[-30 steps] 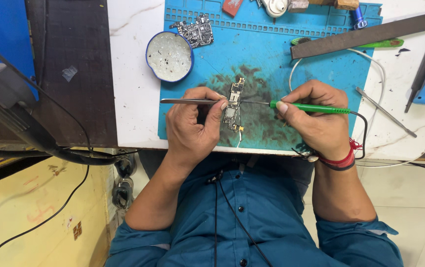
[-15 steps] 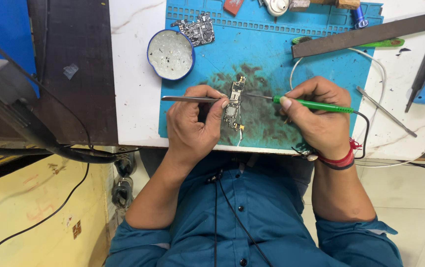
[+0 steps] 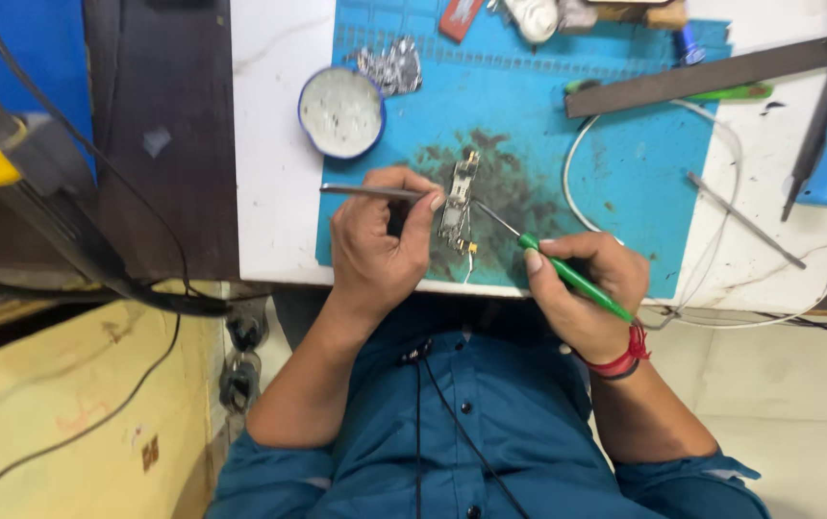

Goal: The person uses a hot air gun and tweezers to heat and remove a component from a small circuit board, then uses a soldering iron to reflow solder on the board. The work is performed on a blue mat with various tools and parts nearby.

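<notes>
One round tin [image 3: 341, 111] lies up-left of the circuit board [image 3: 459, 200]. The left hand [image 3: 380, 245] pinches tweezers [image 3: 367, 192], their long axis level, tips toward the board. One narrow board stands lengthwise on the blue mat [image 3: 625, 163], partly hidden by fingers. The right hand [image 3: 582, 293] grips one green-handled tool [image 3: 567, 274], slanting up-left to the board; its tip is hard to make out.

Round white-filled tin [image 3: 340, 111] at mat's [image 3: 625, 163] corner; dark flat bar [image 3: 712, 75], white cable [image 3: 721, 231] right.
</notes>
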